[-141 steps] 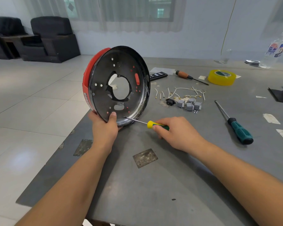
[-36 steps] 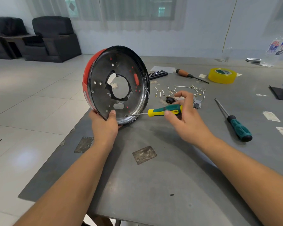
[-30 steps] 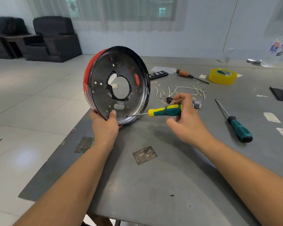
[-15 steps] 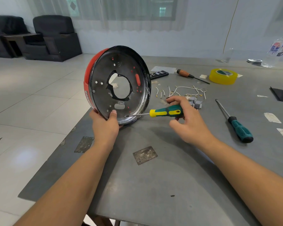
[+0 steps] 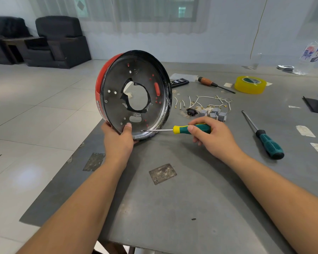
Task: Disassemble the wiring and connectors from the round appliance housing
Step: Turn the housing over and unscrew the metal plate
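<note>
The round appliance housing [image 5: 116, 99], red outside with a dark metal inner plate and a large central hole, stands on edge at the table's left side. My left hand [image 5: 118, 142] grips its lower rim, thumb on the inner plate. My right hand [image 5: 212, 137] holds a green-and-yellow screwdriver [image 5: 180, 129] by the handle. Its tip touches the inner plate near the bottom rim. Loose white wires [image 5: 204, 101], grey connectors [image 5: 213, 113] and a black socket [image 5: 191, 112] lie on the table behind the screwdriver.
A larger green-handled screwdriver [image 5: 266, 140] lies to the right. An orange-handled screwdriver [image 5: 213, 84], a yellow tape roll [image 5: 250, 84], a remote [image 5: 179, 82] and a plastic bottle [image 5: 309, 55] sit further back. The table's left edge [image 5: 66, 162] drops to the tiled floor.
My right hand's fingers shifted along the screwdriver handle, turning it, while the tip stayed at the same spot on the plate. The housing and my left hand held still.
</note>
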